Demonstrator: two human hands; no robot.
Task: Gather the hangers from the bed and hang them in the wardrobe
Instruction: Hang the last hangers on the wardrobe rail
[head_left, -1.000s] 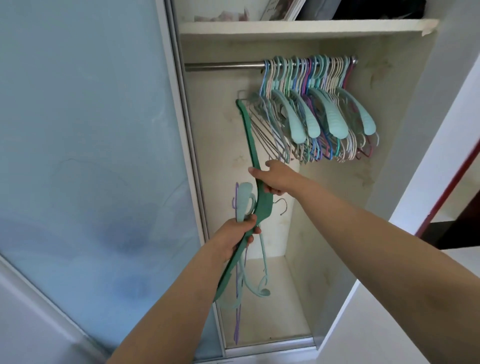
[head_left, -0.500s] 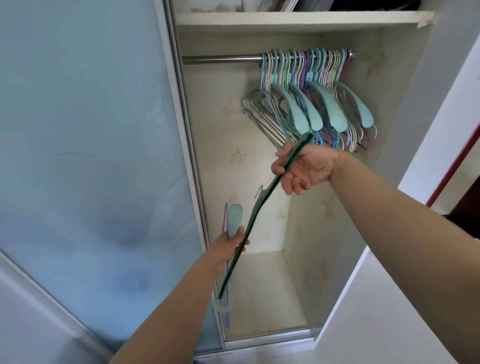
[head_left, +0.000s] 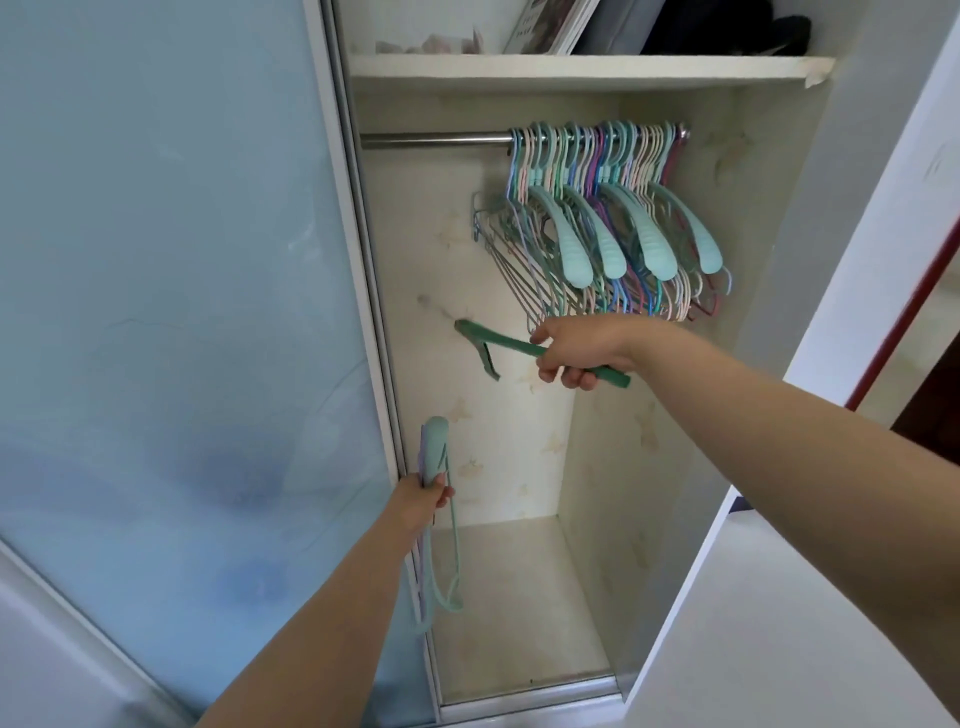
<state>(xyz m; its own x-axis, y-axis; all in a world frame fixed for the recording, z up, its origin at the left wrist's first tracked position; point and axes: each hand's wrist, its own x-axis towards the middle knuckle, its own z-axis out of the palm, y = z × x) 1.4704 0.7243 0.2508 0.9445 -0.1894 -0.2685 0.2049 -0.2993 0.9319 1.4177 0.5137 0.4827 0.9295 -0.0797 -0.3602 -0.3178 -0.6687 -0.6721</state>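
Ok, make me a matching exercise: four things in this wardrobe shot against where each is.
Things:
1. dark green hanger
2. pale hangers
3. hanger bunch
4. books

Places:
A. on the rail
B. on the top shelf
C. in the right hand
D. in the left hand

Pairs: 1-C, 2-D, 3-A, 4-B

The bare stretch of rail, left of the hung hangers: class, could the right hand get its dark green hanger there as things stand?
Probably yes: the rail is bare there, and nothing lies between it and the right hand gripping the dark green hanger below.
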